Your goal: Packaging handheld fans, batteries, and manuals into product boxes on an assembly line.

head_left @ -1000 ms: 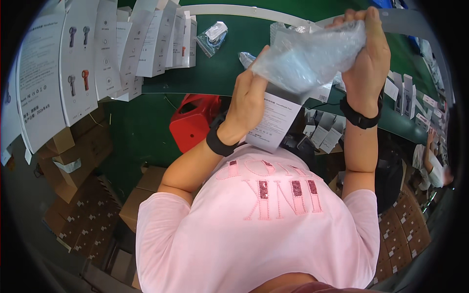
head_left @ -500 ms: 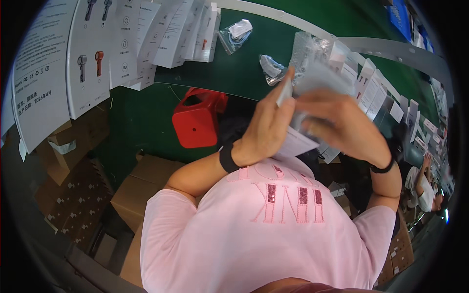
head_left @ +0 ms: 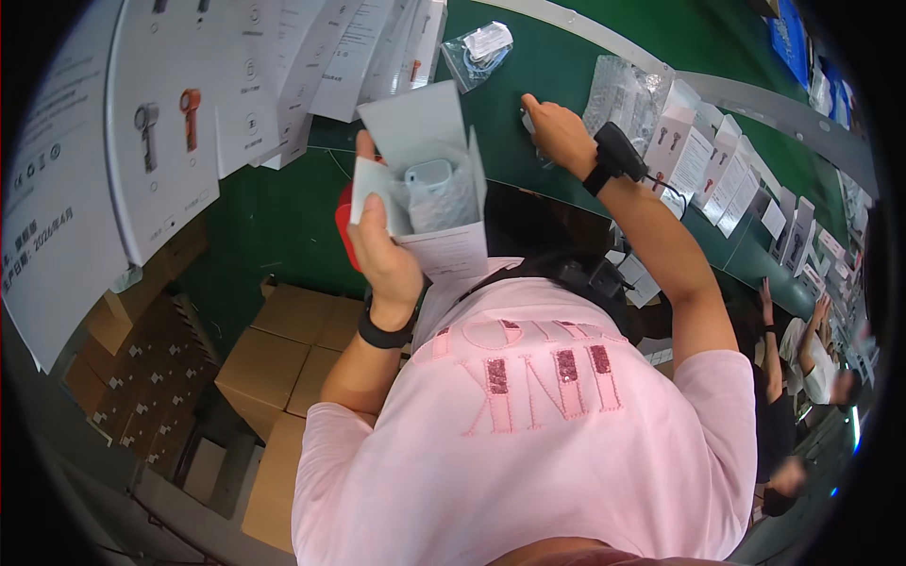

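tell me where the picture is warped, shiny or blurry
Head view: the table's edge bows and the corners go black; head view: small highlights dot the bubble wrap beyond the right hand; head view: print on the box in the left hand looks soft.

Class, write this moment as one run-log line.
left hand: holds open white box | inside: bubble-wrapped item | right hand: at bagged item, mostly hidden | surface: green table

brown cartons (head_left: pixel 266 360): lower left | red object (head_left: pixel 345 229): part-hidden | co-workers (head_left: pixel 819 366): far right
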A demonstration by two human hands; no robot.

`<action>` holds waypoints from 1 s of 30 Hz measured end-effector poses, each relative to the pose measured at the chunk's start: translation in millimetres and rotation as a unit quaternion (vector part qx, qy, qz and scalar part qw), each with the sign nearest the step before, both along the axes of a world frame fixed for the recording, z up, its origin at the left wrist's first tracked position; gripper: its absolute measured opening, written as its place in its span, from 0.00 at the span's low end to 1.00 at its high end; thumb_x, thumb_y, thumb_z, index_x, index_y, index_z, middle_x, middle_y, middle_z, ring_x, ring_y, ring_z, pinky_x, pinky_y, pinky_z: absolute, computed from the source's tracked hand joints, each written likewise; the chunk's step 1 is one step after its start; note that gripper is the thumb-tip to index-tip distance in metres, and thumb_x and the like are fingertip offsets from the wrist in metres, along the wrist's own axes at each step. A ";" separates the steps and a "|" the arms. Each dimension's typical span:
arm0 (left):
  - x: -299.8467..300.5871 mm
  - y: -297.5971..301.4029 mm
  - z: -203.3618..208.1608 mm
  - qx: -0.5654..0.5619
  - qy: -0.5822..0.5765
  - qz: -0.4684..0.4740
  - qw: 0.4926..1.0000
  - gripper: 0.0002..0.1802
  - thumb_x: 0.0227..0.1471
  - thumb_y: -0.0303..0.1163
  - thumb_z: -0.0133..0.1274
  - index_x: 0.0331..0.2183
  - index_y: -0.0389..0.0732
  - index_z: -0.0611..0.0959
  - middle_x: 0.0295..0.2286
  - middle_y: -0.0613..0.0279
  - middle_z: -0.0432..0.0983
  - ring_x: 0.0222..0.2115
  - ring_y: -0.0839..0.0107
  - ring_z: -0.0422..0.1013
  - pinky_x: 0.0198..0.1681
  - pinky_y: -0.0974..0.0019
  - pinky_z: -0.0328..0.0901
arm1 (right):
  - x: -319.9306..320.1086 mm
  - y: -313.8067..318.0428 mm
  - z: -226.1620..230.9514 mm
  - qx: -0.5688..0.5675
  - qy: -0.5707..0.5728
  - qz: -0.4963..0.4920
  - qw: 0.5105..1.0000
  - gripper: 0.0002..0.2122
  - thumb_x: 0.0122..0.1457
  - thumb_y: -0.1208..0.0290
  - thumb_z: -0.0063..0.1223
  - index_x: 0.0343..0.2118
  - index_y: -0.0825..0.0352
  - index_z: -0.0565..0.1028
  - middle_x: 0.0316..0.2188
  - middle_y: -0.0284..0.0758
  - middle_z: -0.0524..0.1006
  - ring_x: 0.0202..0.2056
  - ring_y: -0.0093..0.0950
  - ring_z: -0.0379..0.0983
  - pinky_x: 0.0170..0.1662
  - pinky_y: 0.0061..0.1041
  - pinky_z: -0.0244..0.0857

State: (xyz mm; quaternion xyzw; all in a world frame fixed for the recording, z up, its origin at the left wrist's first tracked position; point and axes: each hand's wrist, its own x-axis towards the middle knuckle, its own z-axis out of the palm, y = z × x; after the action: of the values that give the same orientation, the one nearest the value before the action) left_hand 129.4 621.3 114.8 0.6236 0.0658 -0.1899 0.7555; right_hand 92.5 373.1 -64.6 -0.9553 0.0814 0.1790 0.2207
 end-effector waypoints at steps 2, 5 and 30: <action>3.2 -12.6 6.0 0.036 -0.034 -0.026 0.998 0.31 0.60 0.38 0.26 0.61 0.30 0.59 0.57 0.50 0.61 0.56 0.61 0.60 0.59 0.62 0.54 | 3.6 -17.0 11.5 0.056 -0.023 -0.053 0.997 0.18 0.49 0.71 0.61 0.44 0.66 0.72 0.25 0.41 0.78 0.27 0.42 0.76 0.31 0.36 0.70; 4.4 -26.5 14.0 0.072 -0.050 -0.085 0.993 0.31 0.62 0.36 0.28 0.61 0.27 0.57 0.58 0.48 0.59 0.58 0.62 0.58 0.61 0.64 0.50 | 24.1 -60.5 133.3 0.272 -0.120 -0.245 0.923 0.16 0.52 0.68 0.62 0.44 0.63 0.75 0.27 0.32 0.78 0.24 0.16 0.71 0.26 0.17 0.63; -17.2 -99.4 41.9 -0.172 -0.008 -0.382 0.908 0.47 0.60 0.52 0.47 0.62 0.26 0.48 0.52 0.49 0.63 0.50 0.67 0.63 0.54 0.69 0.57 | -47.7 -65.4 368.5 0.312 0.070 -0.059 0.946 0.18 0.57 0.79 0.47 0.51 0.69 0.72 0.47 0.41 0.76 0.42 0.31 0.76 0.45 0.26 0.68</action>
State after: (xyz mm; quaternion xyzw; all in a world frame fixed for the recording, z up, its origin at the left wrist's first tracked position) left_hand 112.2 521.9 156.7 0.4627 -0.2172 -0.4670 0.7216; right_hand 44.8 307.7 304.0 -0.8171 0.0930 0.2485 0.5118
